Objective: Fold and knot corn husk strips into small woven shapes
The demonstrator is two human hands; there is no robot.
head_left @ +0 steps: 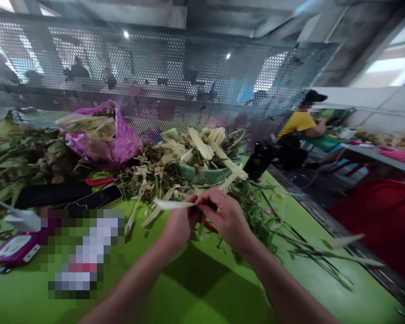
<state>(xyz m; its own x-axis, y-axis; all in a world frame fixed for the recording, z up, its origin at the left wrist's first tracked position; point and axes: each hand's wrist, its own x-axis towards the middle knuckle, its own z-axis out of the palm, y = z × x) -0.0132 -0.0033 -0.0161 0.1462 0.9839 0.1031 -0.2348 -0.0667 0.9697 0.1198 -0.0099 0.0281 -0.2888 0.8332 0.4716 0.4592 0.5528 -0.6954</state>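
On the green table (128, 288), my feed shows a green basket (202, 174) heaped above its rim with pale husks (200, 144); to its left, an open pink plastic bag (126, 139) bulges with more husk leaves (94, 128). Nearer me, in front of the basket, the right hand (224, 213) pinches the end of a pale strip (173, 204). The left hand (182, 222) curls beside it, fingers partly hidden; I can't tell whether it grips too.
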